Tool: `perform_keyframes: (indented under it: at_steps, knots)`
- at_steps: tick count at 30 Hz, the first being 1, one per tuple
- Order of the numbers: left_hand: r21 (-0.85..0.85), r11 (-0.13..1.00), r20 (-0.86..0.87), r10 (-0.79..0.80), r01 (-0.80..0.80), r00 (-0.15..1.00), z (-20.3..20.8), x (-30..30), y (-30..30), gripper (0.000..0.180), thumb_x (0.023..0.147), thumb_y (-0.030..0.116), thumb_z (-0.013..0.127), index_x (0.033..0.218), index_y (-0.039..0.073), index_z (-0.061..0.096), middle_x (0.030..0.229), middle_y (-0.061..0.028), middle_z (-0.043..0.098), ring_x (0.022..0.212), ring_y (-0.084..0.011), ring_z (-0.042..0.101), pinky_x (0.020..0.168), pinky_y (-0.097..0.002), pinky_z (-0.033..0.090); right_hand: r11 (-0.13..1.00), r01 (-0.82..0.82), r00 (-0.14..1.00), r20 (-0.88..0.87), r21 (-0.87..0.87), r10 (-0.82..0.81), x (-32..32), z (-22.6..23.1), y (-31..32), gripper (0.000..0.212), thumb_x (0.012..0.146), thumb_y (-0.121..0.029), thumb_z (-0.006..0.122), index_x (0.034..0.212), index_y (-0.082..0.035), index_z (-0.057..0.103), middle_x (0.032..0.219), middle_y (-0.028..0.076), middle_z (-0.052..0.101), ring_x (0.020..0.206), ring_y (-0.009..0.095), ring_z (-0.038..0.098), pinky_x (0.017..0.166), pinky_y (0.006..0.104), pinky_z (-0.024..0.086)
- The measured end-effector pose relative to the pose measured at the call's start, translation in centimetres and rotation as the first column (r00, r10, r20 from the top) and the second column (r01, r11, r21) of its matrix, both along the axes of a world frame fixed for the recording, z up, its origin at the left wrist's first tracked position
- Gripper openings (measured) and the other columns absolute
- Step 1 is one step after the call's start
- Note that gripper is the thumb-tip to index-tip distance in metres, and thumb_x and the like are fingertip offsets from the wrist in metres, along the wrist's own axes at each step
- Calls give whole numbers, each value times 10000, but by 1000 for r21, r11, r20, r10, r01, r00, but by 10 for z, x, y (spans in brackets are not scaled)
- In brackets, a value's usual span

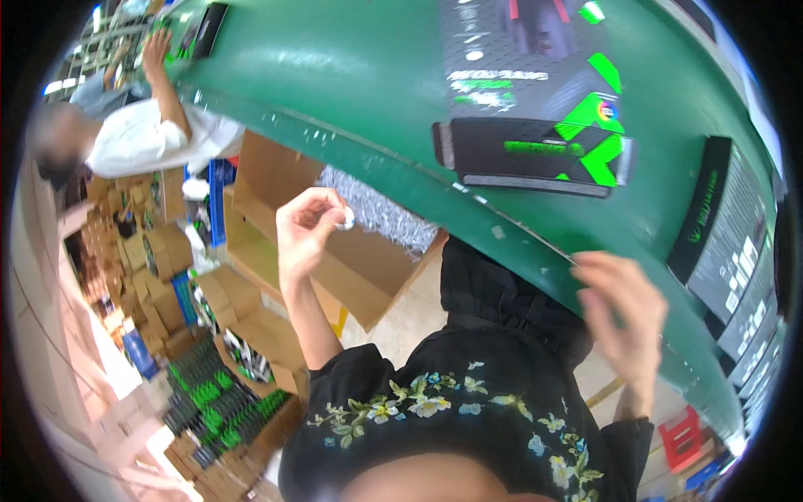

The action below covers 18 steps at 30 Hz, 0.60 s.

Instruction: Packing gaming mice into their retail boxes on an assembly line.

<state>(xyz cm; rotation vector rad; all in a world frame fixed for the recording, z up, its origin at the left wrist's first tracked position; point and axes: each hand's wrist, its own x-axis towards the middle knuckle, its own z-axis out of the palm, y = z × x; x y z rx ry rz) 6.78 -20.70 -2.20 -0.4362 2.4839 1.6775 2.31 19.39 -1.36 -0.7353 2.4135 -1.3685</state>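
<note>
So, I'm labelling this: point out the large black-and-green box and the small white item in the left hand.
Large black-and-green box [534, 99]: head view, on its wide printed panel.
Small white item [349, 219]: head view, on its exposed part.

Blurred right hand [621, 308], unidentifiably small white piece [348, 219], top-cropped black box [531, 96]

Blurred green lettering is printed on the black flap [535, 152] of the box [529, 96] on the green table [351, 75], and white and green lines are set on its grey panel [493, 107], near a round multicoloured badge [607, 110]. On the stacked boxes [738, 243] at the right, green lettering is carried by a black side [704, 205], large white marks by grey faces
</note>
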Motion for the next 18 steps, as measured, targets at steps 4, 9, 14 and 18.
perform_keyframes:
  at_steps: [4,9,14,18]
  knots:
    - [-545,837,300,154,37,941,-30,20,-37,113,854,66,667,929,-4,713,740,-81,677,676,-131,625,633,-263,484,956,194,973,-163,219,-161,-25,22,58,237,826,77,591,1045,14,654,1090,169,662,1019,274,649,902,345,481]
    - [-792,611,250,308,11,918,-41,44,-43,146,831,134,710,937,37,735,769,-124,691,673,-185,661,620,-311,507,947,187,972,-190,262,-140,-50,23,57,244,868,73,563,1095,18,635,1093,164,654,995,258,647,895,335,476]
    - [-680,719,-213,-1,-147,977,1,-23,37,161,789,79,749,940,35,712,913,-86,688,688,-166,652,640,-314,505,902,192,970,-214,387,-114,-59,32,31,467,848,11,613,1306,-27,528,1246,176,589,1147,313,580,975,376,438]
    - [-827,561,-339,-557,41,758,14,-72,81,492,715,-5,751,1184,108,656,1030,-69,677,851,-232,643,728,-326,496,909,124,983,-176,399,-57,-63,26,9,586,868,-92,641,1410,-56,421,1294,205,549,1187,367,538,1007,415,417]
